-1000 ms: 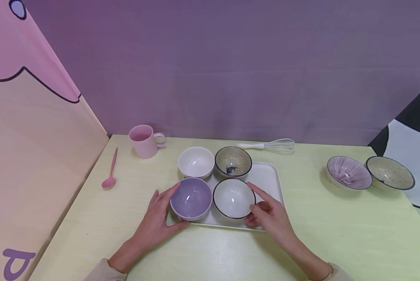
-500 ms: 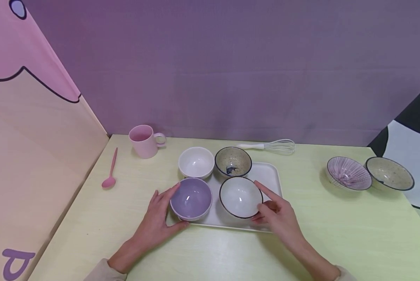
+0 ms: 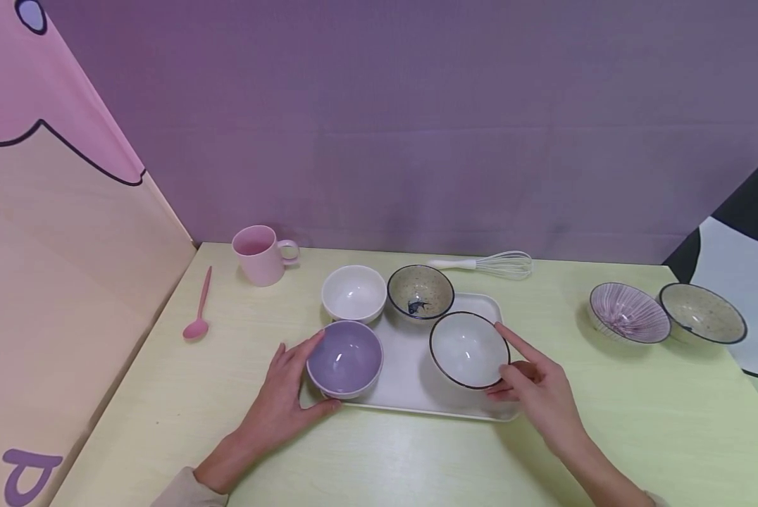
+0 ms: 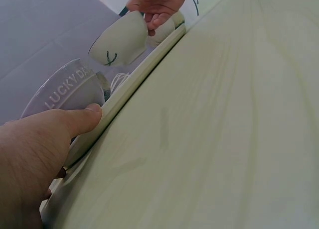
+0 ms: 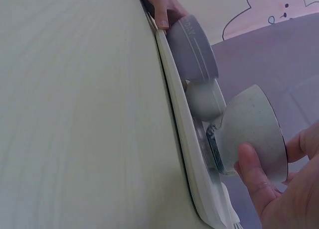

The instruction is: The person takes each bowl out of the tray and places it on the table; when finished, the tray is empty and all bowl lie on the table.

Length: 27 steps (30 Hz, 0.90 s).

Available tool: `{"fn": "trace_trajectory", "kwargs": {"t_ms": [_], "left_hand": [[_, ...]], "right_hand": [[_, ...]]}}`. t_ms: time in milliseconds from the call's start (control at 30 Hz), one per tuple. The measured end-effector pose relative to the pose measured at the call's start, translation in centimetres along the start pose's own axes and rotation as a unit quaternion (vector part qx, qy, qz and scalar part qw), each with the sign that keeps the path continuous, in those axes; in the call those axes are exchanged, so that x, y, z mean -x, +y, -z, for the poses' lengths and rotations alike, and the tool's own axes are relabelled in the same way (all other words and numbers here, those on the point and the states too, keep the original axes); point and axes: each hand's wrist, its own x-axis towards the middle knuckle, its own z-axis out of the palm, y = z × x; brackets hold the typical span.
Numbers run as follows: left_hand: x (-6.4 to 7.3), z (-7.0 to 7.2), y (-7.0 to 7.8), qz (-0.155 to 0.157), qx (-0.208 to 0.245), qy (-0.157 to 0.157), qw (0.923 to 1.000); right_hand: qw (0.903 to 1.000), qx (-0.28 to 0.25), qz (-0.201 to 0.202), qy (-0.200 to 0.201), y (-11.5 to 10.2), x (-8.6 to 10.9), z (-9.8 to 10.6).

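My right hand (image 3: 540, 398) grips a white bowl with a dark rim (image 3: 468, 348), holding it by its right side. The right wrist view shows the thumb (image 5: 254, 171) against the bowl's outer wall, and the left wrist view has that bowl (image 4: 119, 40) raised over the tray. My left hand (image 3: 287, 394) is spread round the left side of a purple bowl (image 3: 346, 358), with raised "LUCKY DAY" lettering on its side. Its thumb (image 4: 82, 119) lies at the bowl's base beside the tray rim. Both bowls are over a white tray (image 3: 411, 405).
Behind them stand a white bowl (image 3: 353, 292) and a speckled bowl (image 3: 420, 292). Further back lies a whisk (image 3: 487, 264). A pink mug (image 3: 258, 255) and pink spoon (image 3: 198, 320) are at left. Two more bowls, one purple-striped (image 3: 629, 313) and one speckled (image 3: 705, 313), stand at right.
My right hand has carried the dark-rimmed white bowl rightward across the tray, away from the purple bowl, and slightly up in view. My left hand and the purple bowl have stayed put.
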Motion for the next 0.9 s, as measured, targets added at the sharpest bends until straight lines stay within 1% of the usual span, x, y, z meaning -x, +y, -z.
{"fn": "trace_trajectory", "kwargs": {"t_ms": [167, 500, 700, 900], "left_hand": [[0.0, 0.0, 0.0, 0.0, 0.0, 0.001, 1.0], [0.0, 0.0, 0.1, -0.001, -0.005, -0.001, 1.0], [0.0, 0.0, 0.1, -0.003, -0.004, 0.0, 1.0], [0.0, 0.0, 0.0, 0.003, -0.004, -0.002, 1.0]], "right_hand": [[0.9998, -0.009, 0.014, 0.01, 0.4, -0.1, 1.5], [0.9957, -0.08, 0.015, 0.045, 1.1, -0.5, 4.3], [0.9931, -0.101, 0.012, 0.058, 1.5, -0.5, 5.6], [0.9906, -0.118, 0.016, 0.067, 1.9, -0.7, 6.7]]}}
